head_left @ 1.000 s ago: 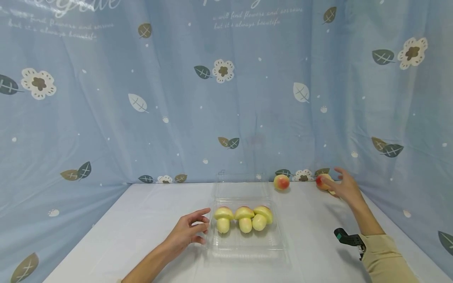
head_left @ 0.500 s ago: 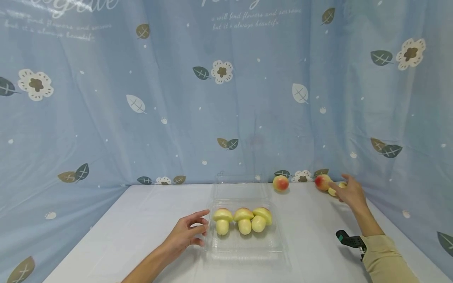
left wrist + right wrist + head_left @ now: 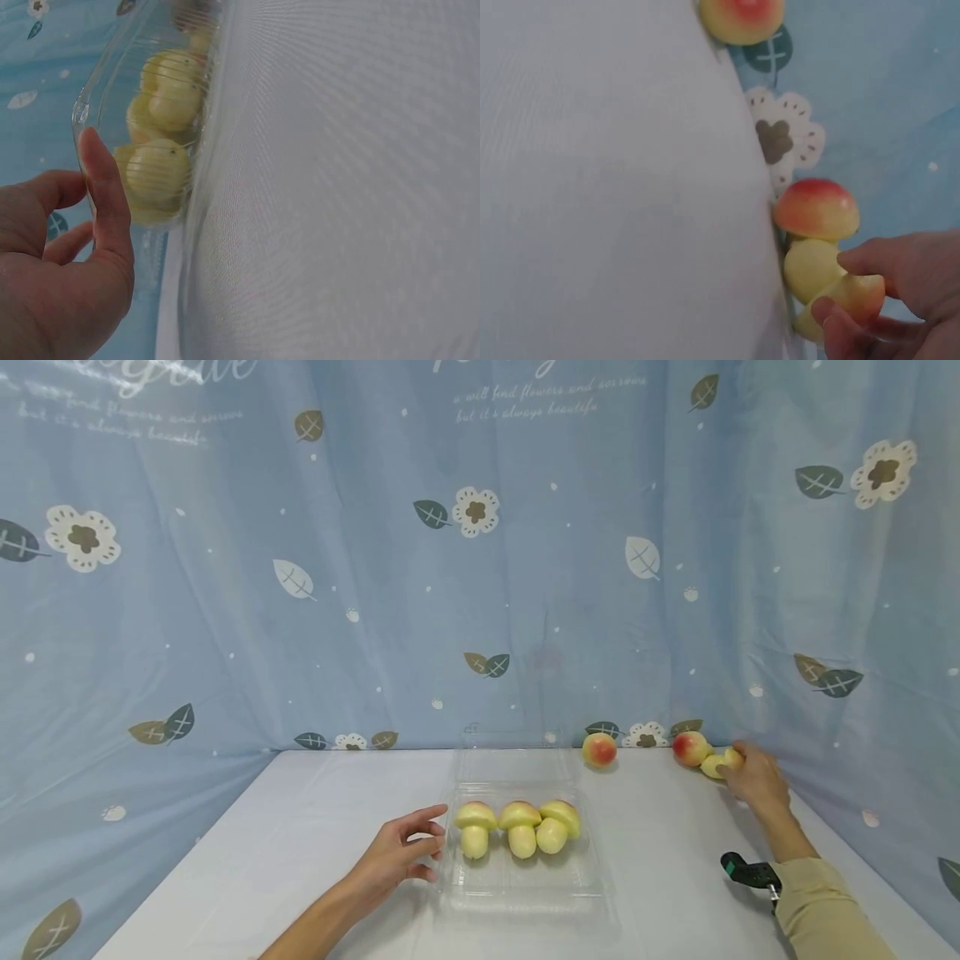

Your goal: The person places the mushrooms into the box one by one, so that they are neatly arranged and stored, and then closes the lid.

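Blue floral curtain behind and to both sides; white tablecloth point(image 3: 300, 835) underneath. Item: one clear plastic clamshell tray point(image 3: 525, 881), lid open, holding three yellow toy mushrooms point(image 3: 519, 826) in a row. My left hand point(image 3: 397, 857) rests at its left edge, fingers loosely curled, thumb against the rim, gripping nothing. Item: loose mushrooms at the far right by the curtain, three visible: one red-capped point(image 3: 599, 749) alone, one red-capped point(image 3: 816, 208) just beside the one under my right hand point(image 3: 757, 779). My fingertips point(image 3: 826, 311) pinch that orange-capped mushroom point(image 3: 847, 298) lying on its side. Best handled, I judge, by closing firmly round cap and stem, since rounded pieces roll. Count: six mushrooms, one tray.
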A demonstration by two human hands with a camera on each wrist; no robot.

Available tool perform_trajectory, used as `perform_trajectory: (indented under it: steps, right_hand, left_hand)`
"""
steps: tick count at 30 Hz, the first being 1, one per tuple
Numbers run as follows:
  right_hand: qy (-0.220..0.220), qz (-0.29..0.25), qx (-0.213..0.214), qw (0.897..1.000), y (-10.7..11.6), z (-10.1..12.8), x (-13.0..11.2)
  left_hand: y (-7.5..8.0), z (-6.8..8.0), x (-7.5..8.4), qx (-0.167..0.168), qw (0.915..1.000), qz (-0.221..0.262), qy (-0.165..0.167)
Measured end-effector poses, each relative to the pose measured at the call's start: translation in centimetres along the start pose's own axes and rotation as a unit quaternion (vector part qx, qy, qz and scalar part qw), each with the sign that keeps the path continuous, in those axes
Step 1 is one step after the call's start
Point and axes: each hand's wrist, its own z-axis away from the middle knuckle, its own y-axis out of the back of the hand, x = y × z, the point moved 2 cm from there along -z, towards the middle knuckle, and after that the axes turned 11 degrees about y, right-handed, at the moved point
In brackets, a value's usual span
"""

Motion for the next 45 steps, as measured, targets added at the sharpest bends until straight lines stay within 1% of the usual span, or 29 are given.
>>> perform_trajectory:
  steps: [5,10,14,18,22,27,33,38,45]
  right_hand:
    - [-0.002,0.017,-0.009,1.000,0.0,-0.2,0.6]
    - [0.015,0.030,-0.020,0.999,0.2,-0.3,0.7]
    - [0.027,0.040,-0.038,0.998,0.4,-0.3,0.8]
    - [0.041,0.035,-0.054,0.997,0.6,-0.2,0.9]
    - [0.053,0.023,-0.058,0.997,0.7,0.0,0.9]
    - [0.041,0.004,-0.063,0.997,0.8,0.2,0.8]
    - [0.035,-0.001,-0.076,0.996,1.1,0.1,0.6]
    - [0.037,0.003,-0.091,0.995,1.1,0.0,0.6]
    - [0.058,-0.004,-0.097,0.994,1.2,0.2,0.4]
  left_hand:
    - [0.0,-0.1,-0.1,0.001,1.0000,0.003,0.000]
    - [0.0,0.0,0.0,0.003,1.0000,0.005,0.000]
    - [0.0,0.0,0.0,0.001,1.0000,0.005,0.000]
    - [0.0,0.0,0.0,0.001,1.0000,0.005,0.001]
    - [0.0,0.1,0.1,0.000,1.0000,0.005,0.001]
    - [0.0,0.1,0.1,-0.001,1.0000,0.006,-0.002]
    - [0.0,0.1,0.1,-0.002,1.0000,0.006,-0.007]
    - [0.1,0.0,0.0,-0.003,1.0000,0.006,-0.007]
    - [0.1,0.0,0.0,-0.001,1.0000,0.004,-0.006]
